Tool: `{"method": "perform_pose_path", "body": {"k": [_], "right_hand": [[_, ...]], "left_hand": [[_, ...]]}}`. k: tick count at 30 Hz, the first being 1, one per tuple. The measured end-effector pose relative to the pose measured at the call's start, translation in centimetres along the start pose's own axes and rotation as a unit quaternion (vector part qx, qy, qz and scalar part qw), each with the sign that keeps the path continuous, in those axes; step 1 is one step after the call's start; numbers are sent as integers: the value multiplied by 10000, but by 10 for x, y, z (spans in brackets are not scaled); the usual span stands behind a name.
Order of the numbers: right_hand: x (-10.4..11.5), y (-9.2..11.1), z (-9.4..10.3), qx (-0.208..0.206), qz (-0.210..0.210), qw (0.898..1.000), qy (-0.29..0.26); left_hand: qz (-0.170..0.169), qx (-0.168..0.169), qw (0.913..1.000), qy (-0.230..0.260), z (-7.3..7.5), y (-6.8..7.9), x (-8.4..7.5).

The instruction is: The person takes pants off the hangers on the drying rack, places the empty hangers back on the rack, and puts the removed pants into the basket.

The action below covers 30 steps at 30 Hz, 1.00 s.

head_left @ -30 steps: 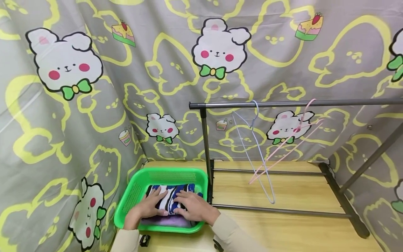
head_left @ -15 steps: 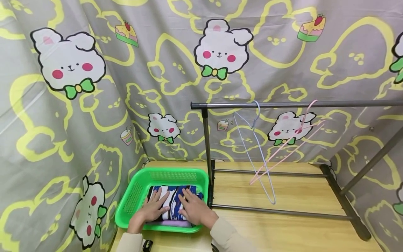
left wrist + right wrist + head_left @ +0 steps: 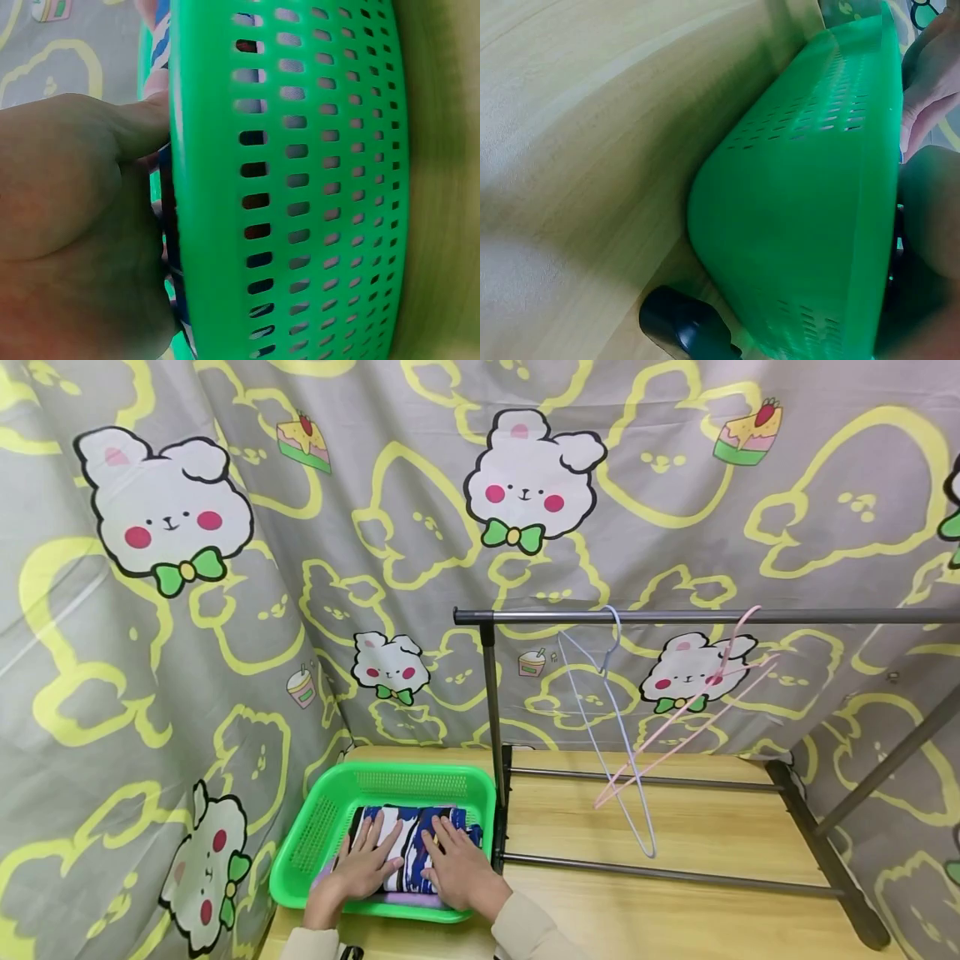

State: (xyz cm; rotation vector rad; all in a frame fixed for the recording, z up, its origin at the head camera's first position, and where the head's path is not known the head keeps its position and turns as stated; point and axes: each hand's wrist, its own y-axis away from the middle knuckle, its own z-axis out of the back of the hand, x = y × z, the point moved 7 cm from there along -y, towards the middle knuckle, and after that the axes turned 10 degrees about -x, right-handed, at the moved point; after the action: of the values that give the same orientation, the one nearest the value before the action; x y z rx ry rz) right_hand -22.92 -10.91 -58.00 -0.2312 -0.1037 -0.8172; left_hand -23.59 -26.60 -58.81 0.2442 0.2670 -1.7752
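— Since a second ago, what moved?

— Both hands slid a little toward the far wall of the basket (image 3: 330, 827), along the cloth (image 3: 408, 839). Nothing else shifted.

— How do your hands lie?

— Flat, fingers straight. My left hand (image 3: 363, 866) presses the cloth's left half, my right hand (image 3: 456, 870) the right half, side by side, neither gripping.

— Where is the cloth?

— Folded inside the basket, blue and white stripes on top of a purple piece (image 3: 420, 900).

— And round the basket?

— It sits on the table (image 3: 675, 835). Just right of it stands the rack (image 3: 491, 727), with a blue hanger (image 3: 611, 735) and a pink hanger (image 3: 697, 710) on its bar.
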Motion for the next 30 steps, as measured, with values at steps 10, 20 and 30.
{"method": "perform_pose_path", "body": {"k": [10,20,30], "right_hand": [[2,4,3,-146,-19,9998,150],[-4,7,16,-219,-14,9997,65],[-47,81,61,-2175,-163,9698,-1094]], "left_hand": [[-142,-483,9986,-127,4,2,-7],[-312,-840,9960,26,9,-1,-17],[-152,-1128,9935,74,22,-2,-36]]}}
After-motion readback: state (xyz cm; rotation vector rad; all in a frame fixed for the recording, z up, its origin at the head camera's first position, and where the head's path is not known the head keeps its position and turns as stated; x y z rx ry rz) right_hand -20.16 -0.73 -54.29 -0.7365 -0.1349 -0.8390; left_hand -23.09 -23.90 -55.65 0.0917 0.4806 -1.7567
